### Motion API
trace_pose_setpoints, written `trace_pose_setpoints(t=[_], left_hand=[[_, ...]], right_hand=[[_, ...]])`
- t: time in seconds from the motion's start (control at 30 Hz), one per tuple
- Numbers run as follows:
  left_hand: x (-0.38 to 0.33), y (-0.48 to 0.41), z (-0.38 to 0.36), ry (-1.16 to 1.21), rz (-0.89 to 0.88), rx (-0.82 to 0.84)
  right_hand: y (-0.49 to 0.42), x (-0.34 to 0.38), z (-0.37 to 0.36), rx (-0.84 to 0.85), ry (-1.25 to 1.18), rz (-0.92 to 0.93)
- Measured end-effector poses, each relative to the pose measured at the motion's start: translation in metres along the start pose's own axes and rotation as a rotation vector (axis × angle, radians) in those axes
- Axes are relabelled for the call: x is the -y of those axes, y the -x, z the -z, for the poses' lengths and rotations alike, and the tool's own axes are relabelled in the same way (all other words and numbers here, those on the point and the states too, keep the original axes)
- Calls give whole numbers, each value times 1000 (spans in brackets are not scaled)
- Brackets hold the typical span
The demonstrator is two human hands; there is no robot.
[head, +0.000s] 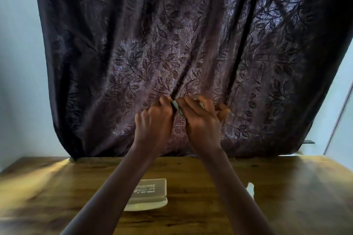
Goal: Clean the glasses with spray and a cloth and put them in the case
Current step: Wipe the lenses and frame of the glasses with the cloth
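I am pinching a pale item (176, 108), unidentifiable, between left hand (152, 120) and right hand (200, 122). Case (150, 191) is lying below them, crosswise, nearer the left.

Pale case (150, 190) at six o'clock on the surface (286, 187), white printed lines and a small logo on its lid, upside down, too blurred to read

Beige case (152, 187) flat on table (76, 177), printed face up; blurred pale item (176, 108) raised well above it.
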State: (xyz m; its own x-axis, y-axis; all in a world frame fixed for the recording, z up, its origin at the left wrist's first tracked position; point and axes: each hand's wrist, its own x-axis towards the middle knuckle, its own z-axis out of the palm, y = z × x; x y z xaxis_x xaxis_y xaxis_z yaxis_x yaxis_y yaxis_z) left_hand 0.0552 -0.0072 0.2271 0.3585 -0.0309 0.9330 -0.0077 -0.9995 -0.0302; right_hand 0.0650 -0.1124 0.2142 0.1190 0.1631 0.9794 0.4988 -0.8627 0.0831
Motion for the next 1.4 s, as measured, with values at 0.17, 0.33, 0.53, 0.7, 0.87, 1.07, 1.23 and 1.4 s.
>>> trace_pose_setpoints(t=[0.17, 0.33, 0.53, 0.7, 0.87, 1.07, 1.23, 1.4], left_hand=[[8, 3, -1, 11, 18, 5], [15, 4, -3, 66, 49, -1], [7, 2, -4, 22, 32, 12], [-1, 1, -5, 54, 10, 0], [3, 4, -6, 56, 19, 5], [12, 5, -7, 99, 71, -5], [2, 3, -5, 58, 42, 20], [-2, 1, -2, -38, 20, 37]], right_hand=[[9, -24, 4, -17, -23, -89], [25, -52, 17, 54, -23, -345], [12, -39, 15, 31, -41, -284], [4, -10, 4, 20, 28, -13], [9, -21, 5, 44, 26, -14], [21, -50, 19, 112, -33, -349], [8, -35, 15, 71, -21, -257], [0, -8, 7, 62, 37, 0]])
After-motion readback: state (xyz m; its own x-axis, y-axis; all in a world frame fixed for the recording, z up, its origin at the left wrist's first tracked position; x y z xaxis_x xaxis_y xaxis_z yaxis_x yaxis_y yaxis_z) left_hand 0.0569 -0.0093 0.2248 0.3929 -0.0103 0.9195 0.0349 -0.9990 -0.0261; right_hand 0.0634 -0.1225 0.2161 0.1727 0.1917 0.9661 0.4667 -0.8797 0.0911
